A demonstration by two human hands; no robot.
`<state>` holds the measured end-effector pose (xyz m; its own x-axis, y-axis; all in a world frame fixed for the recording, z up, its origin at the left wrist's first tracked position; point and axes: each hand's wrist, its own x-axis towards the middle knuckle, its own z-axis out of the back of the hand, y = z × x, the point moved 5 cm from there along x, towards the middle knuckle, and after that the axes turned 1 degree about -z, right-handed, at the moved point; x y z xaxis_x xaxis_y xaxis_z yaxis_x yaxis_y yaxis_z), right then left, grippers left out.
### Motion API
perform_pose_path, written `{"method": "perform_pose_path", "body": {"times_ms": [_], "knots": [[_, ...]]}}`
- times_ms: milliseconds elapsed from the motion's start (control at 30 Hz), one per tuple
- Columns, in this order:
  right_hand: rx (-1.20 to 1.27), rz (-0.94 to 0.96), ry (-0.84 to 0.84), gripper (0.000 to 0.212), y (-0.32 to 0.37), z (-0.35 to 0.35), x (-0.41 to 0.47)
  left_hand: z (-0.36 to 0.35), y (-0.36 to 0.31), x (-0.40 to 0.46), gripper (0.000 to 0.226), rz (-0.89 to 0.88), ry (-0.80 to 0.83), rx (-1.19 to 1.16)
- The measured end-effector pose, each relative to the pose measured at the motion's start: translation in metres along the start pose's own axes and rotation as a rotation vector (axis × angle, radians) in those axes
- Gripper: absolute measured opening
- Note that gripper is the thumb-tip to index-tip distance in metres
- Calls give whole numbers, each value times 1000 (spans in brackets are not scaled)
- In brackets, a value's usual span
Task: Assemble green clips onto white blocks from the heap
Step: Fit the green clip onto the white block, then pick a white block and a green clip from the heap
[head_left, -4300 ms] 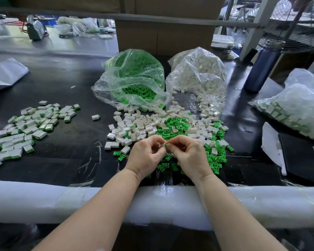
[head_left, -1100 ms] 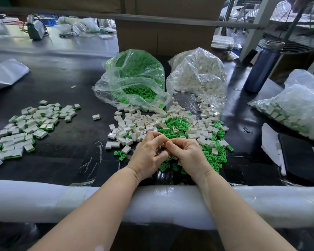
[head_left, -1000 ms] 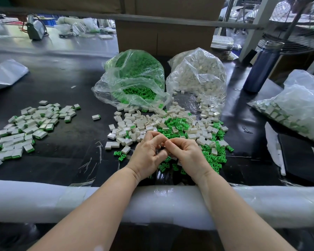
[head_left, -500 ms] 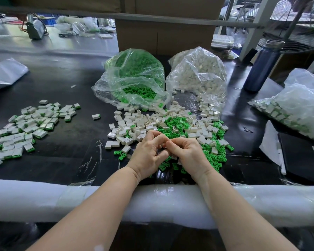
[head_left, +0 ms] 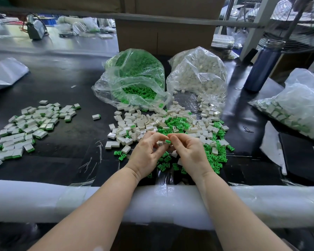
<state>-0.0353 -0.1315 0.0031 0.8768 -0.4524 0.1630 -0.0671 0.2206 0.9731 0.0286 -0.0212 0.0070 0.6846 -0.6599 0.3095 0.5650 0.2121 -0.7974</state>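
The small green plastic clip [head_left: 167, 141] had come into view between both thumbs, where half a second before the fingers hid it. The left hand [head_left: 146, 154] pinched a small white plastic block [head_left: 160, 143]; the right hand [head_left: 188, 153] pinched the clip, seemingly seating it. Nothing blocked them above the mixed heap of loose white blocks and green clips [head_left: 170, 125]; the spread of finished green-edged white blocks [head_left: 29, 124] lay well apart on the left.

black table [head_left: 65, 153], loose heap [head_left: 152, 124], bags [head_left: 134, 78]

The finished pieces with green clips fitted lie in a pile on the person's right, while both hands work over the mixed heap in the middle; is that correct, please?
Not quite: the head view shows the pile of finished pieces on the person's left, not right. The rest holds: the left hand and right hand work over the mixed heap in the middle.
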Motion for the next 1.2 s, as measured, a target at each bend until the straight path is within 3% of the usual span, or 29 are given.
{"method": "perform_pose_path", "body": {"times_ms": [133, 433, 633, 833, 1067, 1200], "knots": [[-157, 106, -103, 12, 4, 6, 0, 0, 0, 0, 18, 19, -23, 9], [-403, 201, -116, 2, 10, 3, -2, -1, 1, -1, 14, 22, -25, 24], [-366, 191, -91, 3, 9, 1, -1, 2, 0, -1, 16, 28, -59, 2], [-361, 210, -164, 3, 11, 6, -2, 9, -4, -3, 22, -37, -188, 19], [-396, 186, -186, 5, 11, 8, -2, 25, -1, -5, 22, -26, -496, 113], [-408, 170, -182, 4, 11, 8, -2, 35, 9, -6, 24, 104, -625, 139]]}}
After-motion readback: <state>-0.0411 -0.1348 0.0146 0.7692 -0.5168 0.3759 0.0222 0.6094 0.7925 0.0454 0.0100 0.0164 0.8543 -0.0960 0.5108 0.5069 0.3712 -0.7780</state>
